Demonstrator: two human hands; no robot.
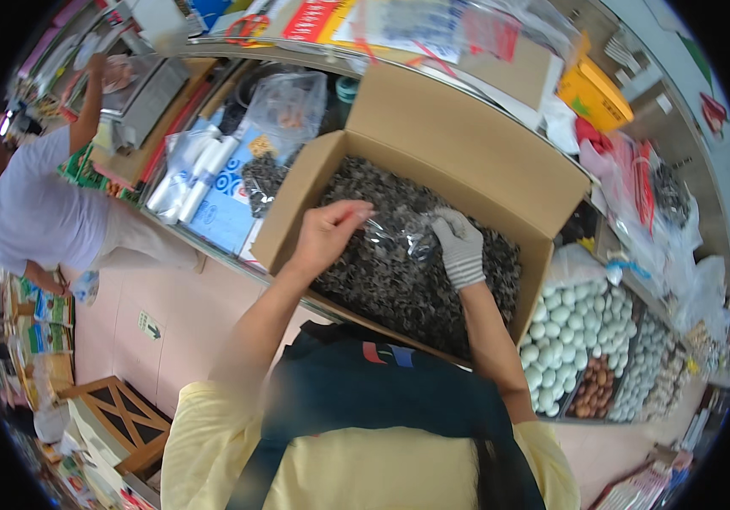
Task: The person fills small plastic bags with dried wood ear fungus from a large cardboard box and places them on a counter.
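Observation:
A cardboard box (454, 143) with raised flaps stands before me, filled with dark, curled dried pieces (378, 287) that look like black wood ear fungus. Over them a clear plastic bag (397, 237) stretches between my hands. My left hand (330, 234) is bare and pinches the bag's edge near the thumb tip. On my right hand (460, 245) is a grey-and-white striped knit glove; its fingers grip the bag's other side. Dark material shows through the bag beside the glove, but whether it lies inside or behind the film I cannot tell.
Left of the box lie plastic bag rolls (202, 178) and a filled bag of dark pieces (263, 182). Pale eggs (556, 338) and brown eggs (591, 386) sit at right. A person (53, 197) stands at a scale (148, 89). Scissors (247, 29) rest on the upper shelf.

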